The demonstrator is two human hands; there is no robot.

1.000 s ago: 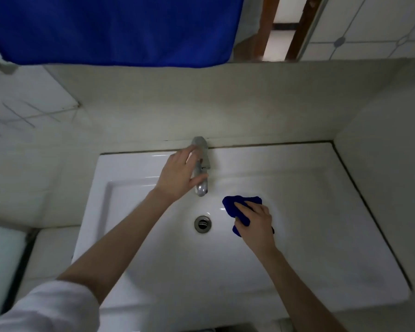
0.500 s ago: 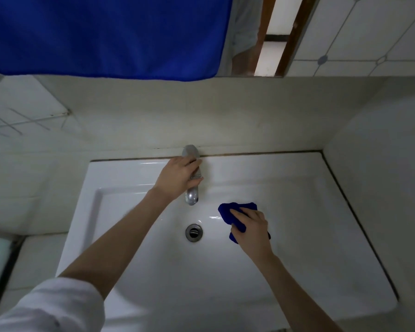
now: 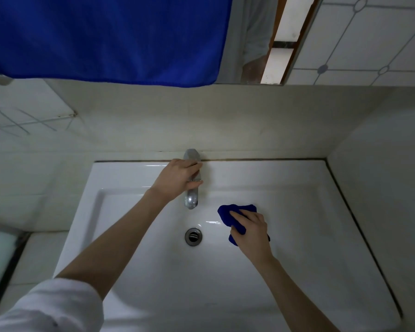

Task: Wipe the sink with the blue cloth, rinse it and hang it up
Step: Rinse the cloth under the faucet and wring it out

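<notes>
A white rectangular sink (image 3: pixel 297 236) fills the lower middle of the head view, with a round metal drain (image 3: pixel 193 236) in its basin. A chrome tap (image 3: pixel 191 198) stands at the back rim. My left hand (image 3: pixel 177 179) grips the tap from the left, fingers curled over its top and thumb under. My right hand (image 3: pixel 250 232) holds the small crumpled blue cloth (image 3: pixel 236 212) against the basin floor, just right of the drain. No water shows at the spout.
A large blue towel (image 3: pixel 106 37) hangs above the sink at the upper left. A mirror (image 3: pixel 261 39) sits behind it, with tiled wall (image 3: pixel 369 37) to the right. Beige walls close in the sink at the back and right. A ledge (image 3: pixel 34 255) lies left of the sink.
My left hand has shifted further back along the tap, from the spout toward its base. My right hand with the cloth stays beside the drain. The camera has tilted a little.
</notes>
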